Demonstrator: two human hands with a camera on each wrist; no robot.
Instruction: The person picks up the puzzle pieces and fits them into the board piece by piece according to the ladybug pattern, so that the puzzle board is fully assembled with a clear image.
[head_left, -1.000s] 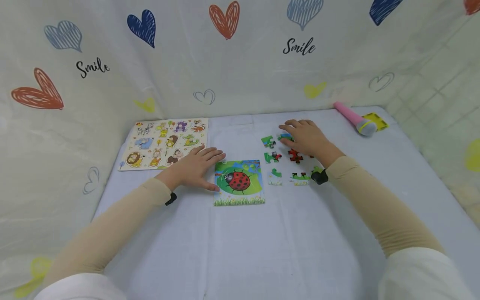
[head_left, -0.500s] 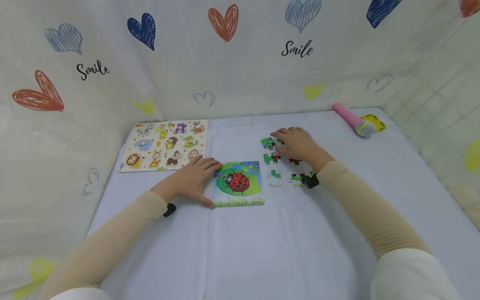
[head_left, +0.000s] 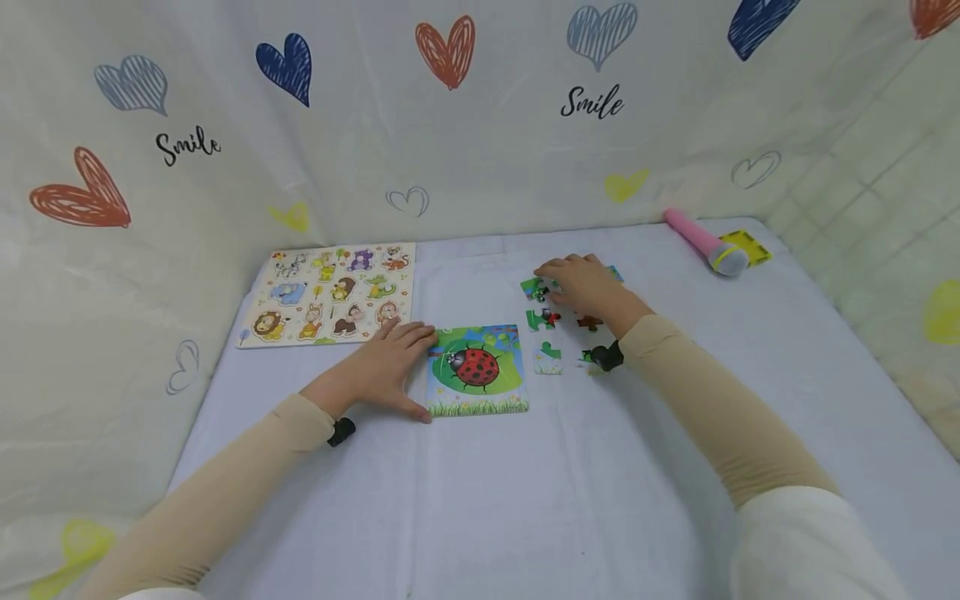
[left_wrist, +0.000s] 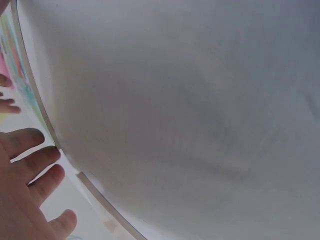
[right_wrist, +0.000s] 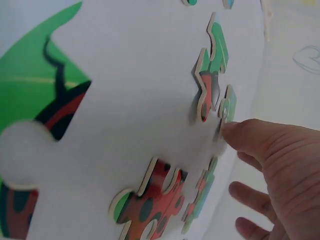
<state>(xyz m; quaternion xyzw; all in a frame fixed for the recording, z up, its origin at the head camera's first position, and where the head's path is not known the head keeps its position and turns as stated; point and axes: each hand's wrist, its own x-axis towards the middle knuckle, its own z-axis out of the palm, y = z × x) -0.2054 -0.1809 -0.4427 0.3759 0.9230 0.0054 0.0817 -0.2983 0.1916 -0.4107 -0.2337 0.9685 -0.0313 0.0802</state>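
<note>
A square ladybug picture board (head_left: pixel 477 371) lies flat on the white-covered table. At its left edge rests my left hand (head_left: pixel 386 367), fingers spread and thumb by the lower corner. The right hand (head_left: pixel 588 287) is over a group of loose ladybug puzzle pieces to the right of the board. In the right wrist view, its thumb (right_wrist: pixel 245 134) is at the edge of a green piece (right_wrist: pixel 229 102), with the other fingers apart beyond. A red spotted piece (right_wrist: pixel 155 200) lies flat nearby. In the head view, this hand covers part of the pieces.
An animal puzzle board (head_left: pixel 330 292) lies at the back left, close to the left hand. At the back right are a pink toy microphone (head_left: pixel 705 242) and a yellow frame-like piece (head_left: pixel 750 247). A curtain printed with hearts (head_left: pixel 445 52) rises behind the table.
My right hand has moved left over the pieces, to the upper left one. The left hand has shifted slightly down along the ladybug board's left edge.
</note>
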